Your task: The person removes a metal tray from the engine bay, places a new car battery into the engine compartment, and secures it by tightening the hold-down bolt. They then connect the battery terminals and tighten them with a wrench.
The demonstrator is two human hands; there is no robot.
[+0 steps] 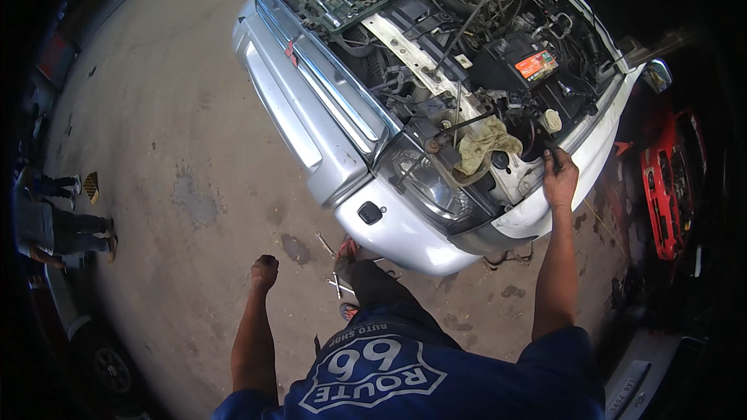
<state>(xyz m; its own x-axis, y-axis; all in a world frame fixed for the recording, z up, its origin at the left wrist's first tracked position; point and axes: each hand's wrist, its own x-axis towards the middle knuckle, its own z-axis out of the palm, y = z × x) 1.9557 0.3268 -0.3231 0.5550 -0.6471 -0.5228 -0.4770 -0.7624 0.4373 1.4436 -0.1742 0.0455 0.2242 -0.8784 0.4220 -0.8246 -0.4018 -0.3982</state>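
My right hand (560, 179) is at the inner edge of the silver fender (537, 214), fingers bent and drawn together; whatever is between them, if anything, is too small to make out. A crumpled yellowish cloth (486, 144) lies beside it in the engine bay, behind the headlight (428, 179). Near the hand are a round black cap (499, 160) and a pale cap (551, 120). My left hand (265, 271) hangs closed in a fist over the floor, away from the car, with nothing sticking out of it.
An open green socket set case (342, 0) rests across the car's front. A thin rod (475, 19) rises from the bay near the battery (537, 67). Several wrenches (339, 286) lie by my feet. People (74, 229) stand at the left; a red car part (661, 202) is at the right.
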